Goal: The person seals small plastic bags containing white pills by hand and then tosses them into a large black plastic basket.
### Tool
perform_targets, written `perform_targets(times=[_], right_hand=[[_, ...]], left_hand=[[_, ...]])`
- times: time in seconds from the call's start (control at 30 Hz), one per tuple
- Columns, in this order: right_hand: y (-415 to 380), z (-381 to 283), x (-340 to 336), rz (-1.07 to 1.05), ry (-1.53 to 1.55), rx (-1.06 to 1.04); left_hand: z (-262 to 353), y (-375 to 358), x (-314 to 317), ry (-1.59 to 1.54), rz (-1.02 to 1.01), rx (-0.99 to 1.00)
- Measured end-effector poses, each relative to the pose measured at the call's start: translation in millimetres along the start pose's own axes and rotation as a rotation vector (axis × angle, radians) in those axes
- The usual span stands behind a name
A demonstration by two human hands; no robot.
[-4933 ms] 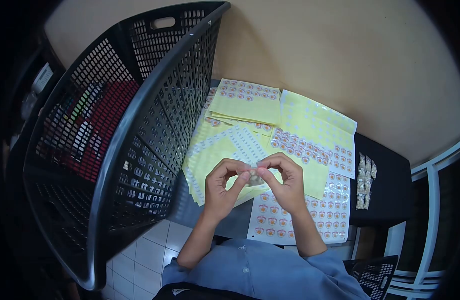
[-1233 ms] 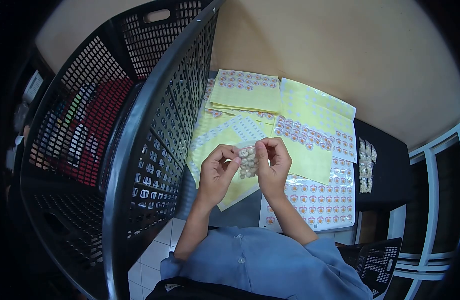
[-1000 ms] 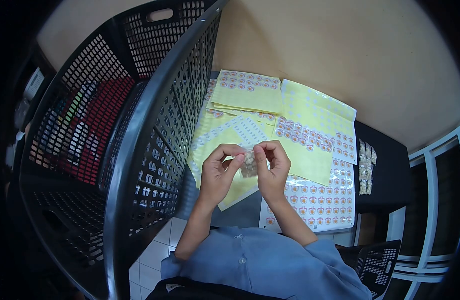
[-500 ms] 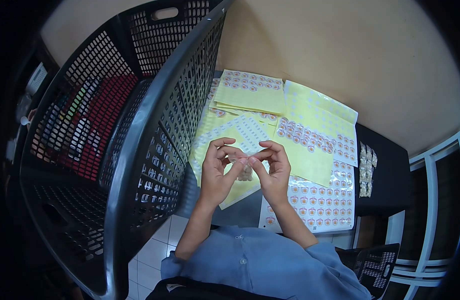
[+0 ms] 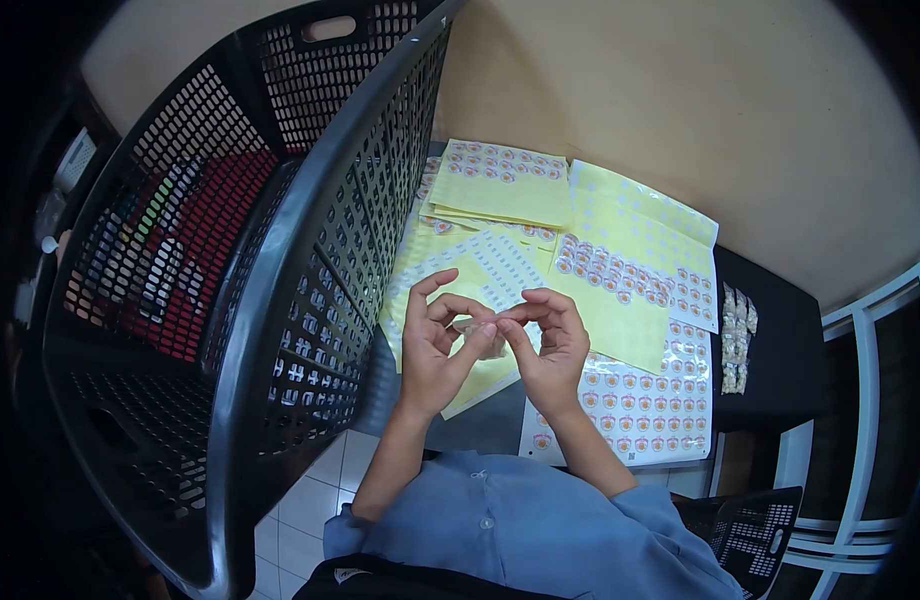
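Between my two hands is a small clear plastic bag [image 5: 494, 348] with pale contents that I cannot make out. My left hand [image 5: 438, 345] pinches its top edge between thumb and finger. My right hand [image 5: 552, 348] pinches the same edge just beside it, the thumbs nearly touching. Under the hands lie yellow backing sheets [image 5: 620, 335] and a sheet of small pale blue-and-white labels [image 5: 508, 268]. To the right is a white sheet of round orange-and-pink stickers [image 5: 650, 405].
A large black perforated basket [image 5: 280, 280] stands close on the left, with red and patterned items inside. Small packets with pale contents [image 5: 735, 345] lie on a black surface at the right. Behind the table rises a beige wall [image 5: 680, 90].
The bag has tilted and less of it hangs below the fingers. My left index finger is raised slightly higher; both hands keep their pinch.
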State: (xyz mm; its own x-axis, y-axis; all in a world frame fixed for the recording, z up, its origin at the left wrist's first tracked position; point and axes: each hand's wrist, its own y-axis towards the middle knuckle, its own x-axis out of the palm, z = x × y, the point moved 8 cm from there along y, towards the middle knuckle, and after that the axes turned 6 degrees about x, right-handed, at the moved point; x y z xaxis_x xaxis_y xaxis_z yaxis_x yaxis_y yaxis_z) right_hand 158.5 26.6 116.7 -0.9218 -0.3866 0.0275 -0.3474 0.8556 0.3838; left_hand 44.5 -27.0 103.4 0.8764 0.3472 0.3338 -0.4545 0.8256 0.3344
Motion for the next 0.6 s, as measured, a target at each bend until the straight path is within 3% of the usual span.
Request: perform_targets(times=[0.17, 0.33, 0.6], right_hand=[[0, 3, 2, -0.03, 0.127, 0.05], [1, 3, 3, -0.066, 0.019, 0.016], [5, -1, -5, 0.004, 0.009, 0.07]], left_hand=[[3, -1, -4, 0.101, 0.022, 0.073], [13, -1, 1, 0.293, -0.023, 0.136], [18, 4, -5, 0.3, 0.05, 0.205]])
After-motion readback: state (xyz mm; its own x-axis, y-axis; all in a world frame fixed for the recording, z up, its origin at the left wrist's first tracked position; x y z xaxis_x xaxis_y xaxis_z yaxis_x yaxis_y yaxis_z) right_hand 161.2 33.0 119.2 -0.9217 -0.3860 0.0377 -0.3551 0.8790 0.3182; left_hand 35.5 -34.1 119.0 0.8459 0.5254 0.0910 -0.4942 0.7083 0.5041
